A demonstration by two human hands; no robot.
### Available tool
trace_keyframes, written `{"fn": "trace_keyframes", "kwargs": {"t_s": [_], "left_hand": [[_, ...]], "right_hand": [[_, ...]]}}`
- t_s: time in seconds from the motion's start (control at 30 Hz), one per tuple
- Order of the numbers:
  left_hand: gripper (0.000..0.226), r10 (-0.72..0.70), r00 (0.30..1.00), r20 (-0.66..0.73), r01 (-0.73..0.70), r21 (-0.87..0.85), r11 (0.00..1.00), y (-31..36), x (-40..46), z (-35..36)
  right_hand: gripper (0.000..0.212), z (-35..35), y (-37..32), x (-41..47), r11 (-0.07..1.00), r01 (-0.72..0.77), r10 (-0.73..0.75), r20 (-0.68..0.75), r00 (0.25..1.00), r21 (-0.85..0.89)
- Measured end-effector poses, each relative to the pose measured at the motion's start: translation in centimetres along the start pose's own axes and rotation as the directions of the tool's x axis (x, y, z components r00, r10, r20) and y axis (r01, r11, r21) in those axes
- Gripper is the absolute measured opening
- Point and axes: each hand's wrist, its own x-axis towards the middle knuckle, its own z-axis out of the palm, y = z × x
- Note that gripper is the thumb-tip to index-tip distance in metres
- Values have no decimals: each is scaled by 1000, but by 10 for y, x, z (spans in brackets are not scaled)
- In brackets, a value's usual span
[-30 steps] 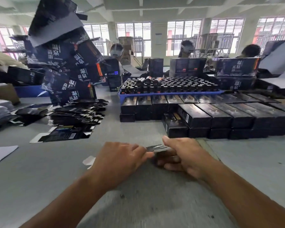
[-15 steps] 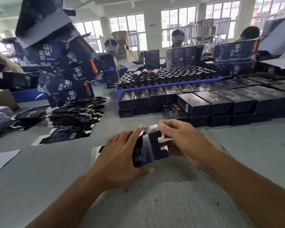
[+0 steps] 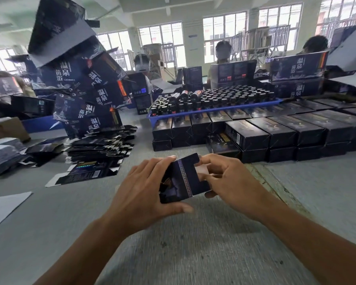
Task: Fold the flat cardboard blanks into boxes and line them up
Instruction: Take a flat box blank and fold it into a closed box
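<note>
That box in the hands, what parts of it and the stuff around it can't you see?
Head view only:
- Box: its left end is covered by the left hand; its underside faces away.
- Right hand: fingertips are tucked behind the flap.
- Bottles in the blue tray: labels too small to read.
- Row of finished boxes: cut off by the right edge.

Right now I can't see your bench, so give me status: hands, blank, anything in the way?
Left hand and right hand both gripping the blank, half-folded, above the table. Finished boxes lined up beyond. Nothing blocking.
</note>
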Motion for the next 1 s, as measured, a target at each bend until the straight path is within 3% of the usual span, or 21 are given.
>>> {"fn": "trace_keyframes", "kwargs": {"t_s": [0.2, 0.33, 0.5, 0.87, 1.0], "left_hand": [[98, 32, 995, -92, -33, -8, 999, 3, -3, -3], [87, 119, 987, -110, -116, 35, 993, 4, -2, -6], [68, 179, 981, -77, -169, 120, 978, 6, -1, -12], [60, 121, 985, -125, -117, 39, 992, 2, -3, -18], [61, 137, 981, -134, -134, 31, 990, 3, -3, -16]], "right_hand": [[43, 2, -2, -1, 997, 68, -70, -51, 996, -29], [44, 4, -4, -4, 979, 168, -177, -74, 981, -119], [43, 1, -6, -5, 971, 192, -204, -74, 976, -139], [46, 12, -8, -10, 942, 246, -291, -189, 938, -228], [57, 13, -8, -13, 928, 265, -315, -174, 933, -260]]}}
